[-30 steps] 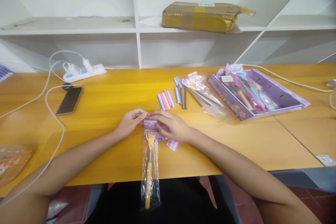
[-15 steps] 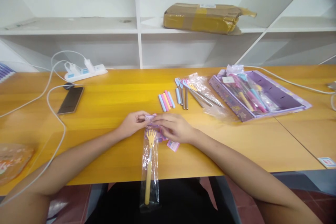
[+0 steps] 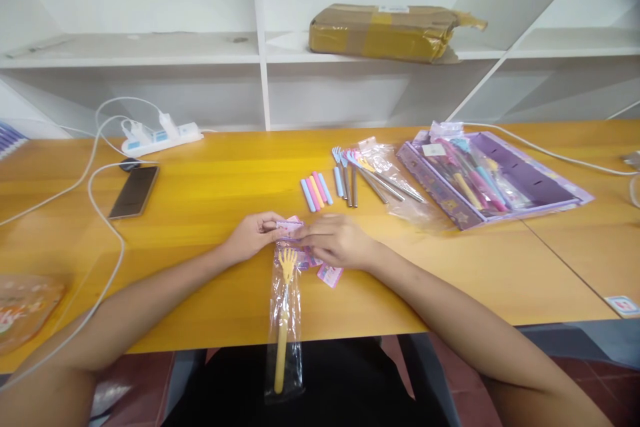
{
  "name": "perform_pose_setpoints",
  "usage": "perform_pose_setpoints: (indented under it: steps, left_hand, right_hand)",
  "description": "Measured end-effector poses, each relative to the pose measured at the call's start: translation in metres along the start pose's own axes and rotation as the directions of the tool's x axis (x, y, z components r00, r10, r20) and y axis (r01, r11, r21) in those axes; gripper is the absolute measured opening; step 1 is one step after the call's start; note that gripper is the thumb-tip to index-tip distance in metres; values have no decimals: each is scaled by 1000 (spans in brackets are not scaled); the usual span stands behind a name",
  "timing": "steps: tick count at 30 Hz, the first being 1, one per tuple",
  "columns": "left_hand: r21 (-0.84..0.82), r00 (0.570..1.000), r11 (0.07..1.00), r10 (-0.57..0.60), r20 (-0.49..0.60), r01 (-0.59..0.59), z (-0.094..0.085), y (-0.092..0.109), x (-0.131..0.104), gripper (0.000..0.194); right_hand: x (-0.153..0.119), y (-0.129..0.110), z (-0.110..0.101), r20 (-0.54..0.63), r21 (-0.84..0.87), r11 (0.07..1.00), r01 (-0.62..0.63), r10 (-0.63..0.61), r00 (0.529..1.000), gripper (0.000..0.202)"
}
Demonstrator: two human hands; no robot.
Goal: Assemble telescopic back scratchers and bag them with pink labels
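Note:
My left hand [image 3: 254,236] pinches the left end of a small pink-and-purple header card [image 3: 289,230] at the top of a clear plastic bag [image 3: 296,320]. Inside the bag is a yellow back scratcher [image 3: 281,353] with a hand-shaped head, its handle hanging past the table edge over my lap. My right hand [image 3: 340,240] is closed at the card's right end, thumb and fingertips together on it; the exact grip is partly hidden. Below the right fingers lie loose pink-purple cards [image 3: 330,275] on the table.
Beyond my hands lie coloured handle sleeves [image 3: 316,191] and several metal-shafted scratcher rods [image 3: 377,180] on plastic wrap. A purple display box [image 3: 525,180] with bagged scratchers stands right. Left are a phone [image 3: 134,191], power strip [image 3: 163,140] and white cables. A taped carton [image 3: 383,33] sits on the shelf.
My right hand has shifted slightly right along the card, and its fingers have drawn together, so more of the card shows. My left hand and the bagged scratcher have barely moved.

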State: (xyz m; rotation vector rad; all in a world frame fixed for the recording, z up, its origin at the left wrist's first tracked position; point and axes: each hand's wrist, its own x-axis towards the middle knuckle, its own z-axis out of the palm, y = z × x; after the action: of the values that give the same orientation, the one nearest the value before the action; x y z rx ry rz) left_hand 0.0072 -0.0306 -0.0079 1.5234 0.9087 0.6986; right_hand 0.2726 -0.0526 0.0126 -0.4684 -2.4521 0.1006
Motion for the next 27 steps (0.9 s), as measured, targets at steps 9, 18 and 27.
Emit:
perform_pose_setpoints:
  steps: [9,18,27]
  left_hand:
    - [-27,1000,1000,4,3,-4,5,-1,-5,27]
    - [-172,977,983,-29,211,67,9,17,-16,54]
    - [-330,916,929,24,-401,-169,4,11,-2,46]
  right_hand:
    - [-5,-4,-2,75,62,993,-96,91,993,25]
    - [0,-16,-1,234,348,892,-289,216,948,23]
    - [6,-29,12,490,689,340,-640,432,757,40]
